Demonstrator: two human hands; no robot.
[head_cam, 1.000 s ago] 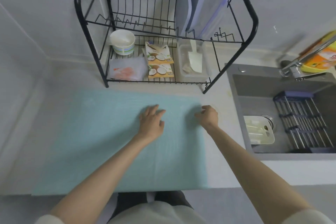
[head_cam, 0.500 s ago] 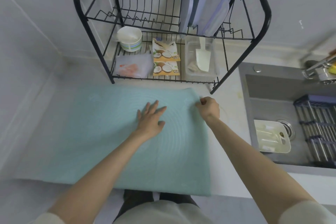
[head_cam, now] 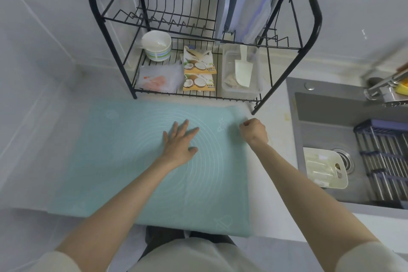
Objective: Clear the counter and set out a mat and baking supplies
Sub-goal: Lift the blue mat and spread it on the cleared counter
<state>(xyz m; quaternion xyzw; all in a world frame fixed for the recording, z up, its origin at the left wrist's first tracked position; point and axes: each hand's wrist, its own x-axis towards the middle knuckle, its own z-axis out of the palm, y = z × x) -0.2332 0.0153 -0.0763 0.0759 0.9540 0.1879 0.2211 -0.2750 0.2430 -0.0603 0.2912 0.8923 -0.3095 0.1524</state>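
Pressing the left hand flat on the middle of the mat, fingers now spread wide instead of half-curled like a second ago. Pinching the right edge near the far corner with the right hand, knuckles bunched, same as before. Looks smoother now, so probably done with the mat bit, just hanging a little off the counter front. Still need the supplies: coconut packets and bowl up in the black rack right behind. Sink off right, pale tiled walls around.

Left hand flat, palm down, fingers spread; right hand curled, seemingly pinching mat edge.
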